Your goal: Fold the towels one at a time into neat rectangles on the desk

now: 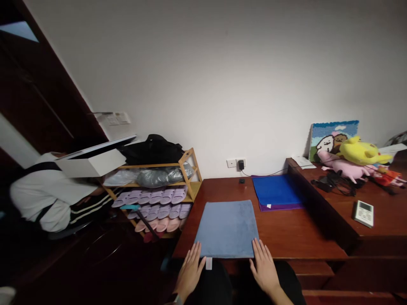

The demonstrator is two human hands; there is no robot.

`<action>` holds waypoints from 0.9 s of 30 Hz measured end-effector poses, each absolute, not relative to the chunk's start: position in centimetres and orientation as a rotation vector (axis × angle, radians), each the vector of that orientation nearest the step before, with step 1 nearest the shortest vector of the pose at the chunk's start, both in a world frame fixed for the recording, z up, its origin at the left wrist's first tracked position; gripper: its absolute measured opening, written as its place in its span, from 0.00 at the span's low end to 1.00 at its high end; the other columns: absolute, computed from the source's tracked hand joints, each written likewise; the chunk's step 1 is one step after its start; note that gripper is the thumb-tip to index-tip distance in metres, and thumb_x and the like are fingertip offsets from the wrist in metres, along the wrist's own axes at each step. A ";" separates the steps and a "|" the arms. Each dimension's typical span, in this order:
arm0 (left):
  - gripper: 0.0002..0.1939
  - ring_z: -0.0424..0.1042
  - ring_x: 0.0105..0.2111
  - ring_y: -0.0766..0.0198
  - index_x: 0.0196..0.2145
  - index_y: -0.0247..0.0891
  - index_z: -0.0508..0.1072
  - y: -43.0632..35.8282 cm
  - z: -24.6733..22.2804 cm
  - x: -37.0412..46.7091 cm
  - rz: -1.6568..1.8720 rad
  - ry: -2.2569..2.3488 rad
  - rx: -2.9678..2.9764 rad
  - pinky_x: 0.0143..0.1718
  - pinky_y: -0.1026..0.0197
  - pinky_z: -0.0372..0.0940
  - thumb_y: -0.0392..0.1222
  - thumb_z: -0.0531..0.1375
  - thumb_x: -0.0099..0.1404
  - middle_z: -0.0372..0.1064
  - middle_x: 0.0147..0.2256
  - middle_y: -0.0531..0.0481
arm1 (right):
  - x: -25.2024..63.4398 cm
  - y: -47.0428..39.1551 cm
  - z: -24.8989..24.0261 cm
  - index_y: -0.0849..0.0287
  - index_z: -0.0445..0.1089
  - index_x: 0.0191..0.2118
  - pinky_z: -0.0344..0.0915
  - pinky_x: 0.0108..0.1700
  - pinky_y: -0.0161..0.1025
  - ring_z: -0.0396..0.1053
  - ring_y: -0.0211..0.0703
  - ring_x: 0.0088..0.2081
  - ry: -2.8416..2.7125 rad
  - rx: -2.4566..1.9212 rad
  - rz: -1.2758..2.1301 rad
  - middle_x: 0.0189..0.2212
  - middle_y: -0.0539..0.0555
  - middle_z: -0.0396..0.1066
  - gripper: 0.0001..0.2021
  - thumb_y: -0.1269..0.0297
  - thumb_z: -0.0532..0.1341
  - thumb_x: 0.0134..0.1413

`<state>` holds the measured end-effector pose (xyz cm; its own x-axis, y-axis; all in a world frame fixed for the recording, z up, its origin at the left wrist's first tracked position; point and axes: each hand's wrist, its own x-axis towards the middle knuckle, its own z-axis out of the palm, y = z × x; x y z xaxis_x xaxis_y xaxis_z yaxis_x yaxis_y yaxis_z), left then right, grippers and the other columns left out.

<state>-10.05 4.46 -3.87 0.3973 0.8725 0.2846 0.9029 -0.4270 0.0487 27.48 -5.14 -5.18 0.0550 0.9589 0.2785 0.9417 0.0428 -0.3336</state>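
Observation:
A grey-blue towel (227, 226) lies flat on the brown wooden desk (286, 241), its near edge along the desk's front edge. A white label (209, 263) hangs from its near left part. My left hand (190, 267) rests at the towel's near left corner, fingers stretched out. At the near right corner lies my right hand (263, 264), with fingers extended and the thumb apart. Both sets of fingertips touch the towel's edges. Farther back on the right, a bright blue cloth (276, 190) lies over a purple cloth (282, 207).
Left of the desk stands a wooden rack (192, 169) with rows of slippers (152, 197) and a black bag (155, 150) on top. A seated person (54, 195) is at far left. Plush toys (362, 154), cables and a calculator-like device (364, 213) lie on the raised right surface.

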 end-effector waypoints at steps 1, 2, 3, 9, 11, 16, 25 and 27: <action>0.34 0.52 0.70 0.55 0.73 0.43 0.39 4.4 -4.1 -9.9 -0.428 -1.614 -2.515 0.69 0.44 0.56 0.54 0.46 0.76 0.51 0.71 0.45 | 27.5 -5.1 -5.2 0.56 0.40 0.74 0.42 0.74 0.53 0.38 0.49 0.74 -1.899 -1.912 0.050 0.74 0.48 0.39 0.32 0.52 0.44 0.71; 0.35 0.52 0.70 0.55 0.73 0.43 0.38 4.4 -4.3 -9.8 -0.450 -1.607 -2.501 0.69 0.44 0.56 0.54 0.46 0.76 0.51 0.71 0.44 | 27.5 -5.2 -5.1 0.56 0.40 0.74 0.42 0.74 0.52 0.38 0.49 0.74 -1.900 -1.915 0.050 0.74 0.48 0.39 0.32 0.52 0.44 0.71; 0.35 0.52 0.70 0.55 0.73 0.43 0.37 4.4 -4.5 -9.6 -0.470 -1.592 -2.494 0.69 0.43 0.57 0.53 0.46 0.76 0.51 0.71 0.44 | 27.5 -5.2 -5.1 0.56 0.40 0.74 0.42 0.74 0.52 0.38 0.48 0.74 -1.901 -1.919 0.053 0.74 0.48 0.38 0.32 0.52 0.44 0.71; 0.34 0.51 0.71 0.53 0.73 0.48 0.40 4.3 -4.2 -9.4 -0.488 -1.565 -2.489 0.68 0.42 0.57 0.53 0.48 0.76 0.48 0.72 0.46 | 27.5 -5.1 -4.6 0.56 0.44 0.74 0.43 0.74 0.51 0.40 0.49 0.74 -1.902 -1.942 0.084 0.74 0.48 0.37 0.31 0.52 0.44 0.70; 0.31 0.51 0.71 0.52 0.72 0.53 0.44 4.2 -3.7 -9.2 -0.458 -1.583 -2.491 0.68 0.41 0.57 0.53 0.48 0.75 0.46 0.73 0.48 | 27.5 -5.1 -4.5 0.56 0.44 0.74 0.43 0.74 0.51 0.41 0.49 0.74 -1.897 -1.941 0.087 0.74 0.48 0.38 0.32 0.53 0.45 0.70; 0.28 0.51 0.71 0.50 0.70 0.61 0.50 4.0 -3.0 -9.0 -0.437 -1.575 -2.506 0.67 0.40 0.57 0.51 0.50 0.75 0.44 0.73 0.52 | 27.5 -5.0 -4.6 0.53 0.41 0.74 0.45 0.74 0.53 0.41 0.51 0.74 -1.896 -1.919 0.079 0.74 0.47 0.37 0.32 0.53 0.45 0.70; 0.26 0.56 0.69 0.51 0.68 0.62 0.55 4.2 -3.0 -9.6 -0.428 -1.535 -2.508 0.66 0.43 0.61 0.49 0.50 0.75 0.50 0.72 0.52 | 27.4 -4.8 -5.0 0.51 0.37 0.74 0.46 0.74 0.52 0.41 0.50 0.74 -1.896 -1.912 0.065 0.74 0.44 0.38 0.32 0.56 0.46 0.70; 0.26 0.56 0.69 0.51 0.68 0.62 0.56 4.2 -2.9 -9.5 -0.421 -1.534 -2.518 0.66 0.43 0.61 0.48 0.50 0.75 0.51 0.72 0.53 | 27.5 -4.8 -5.0 0.51 0.36 0.74 0.47 0.73 0.52 0.42 0.50 0.74 -1.896 -1.905 0.062 0.74 0.44 0.37 0.32 0.56 0.46 0.70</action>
<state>-9.54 4.23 -2.94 0.4333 0.8421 0.3212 0.8881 -0.4596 0.0072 27.51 -4.81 -5.01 0.0541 0.9591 0.2778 0.9390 0.0457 -0.3408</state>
